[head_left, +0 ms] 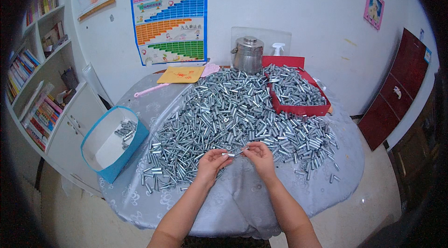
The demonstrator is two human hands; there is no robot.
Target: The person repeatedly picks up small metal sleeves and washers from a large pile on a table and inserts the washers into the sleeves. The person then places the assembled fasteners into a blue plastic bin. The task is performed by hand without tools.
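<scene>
My left hand (211,166) pinches a short, shiny metal sleeve (229,155) between thumb and fingers, near the front of the pile. Facing it, my right hand (260,158) is closed on a thin metal bolt (240,152), whose end points toward the sleeve. Whether the two parts touch is too small to make out. Just beyond both hands spreads a wide heap of metal sleeves and bolts (224,112) on the grey tablecloth (242,201).
A red box (298,109) full of metal sleeves stands in the heap at right. At left, a blue bin (116,161) holds several metal parts. Behind are a steel pot (248,56), a white spray bottle (278,48), a yellow envelope (179,75) and a pink stick (150,90).
</scene>
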